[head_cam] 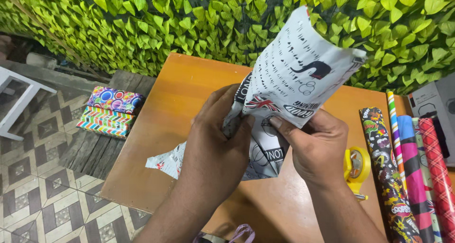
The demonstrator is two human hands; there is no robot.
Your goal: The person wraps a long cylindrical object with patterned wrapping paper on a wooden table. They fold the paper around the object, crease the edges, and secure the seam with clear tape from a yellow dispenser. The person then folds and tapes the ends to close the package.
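Fingers of both hands pinching printed wrapping paper — above wooden table

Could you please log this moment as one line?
left hand: grips wrapping paper | right hand: pinches paper fold | tape dispenser, paper rolls beside

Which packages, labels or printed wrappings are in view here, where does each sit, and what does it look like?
Parcel: held by both hands over the table, white paper with black and flag prints.
Wrapped boxes: stacked on a bench, left; circles and chevrons, multicoloured.
Paper rolls: table's right side; cartoon, striped, pink, red plaid.
Grey box: far right, cut off.
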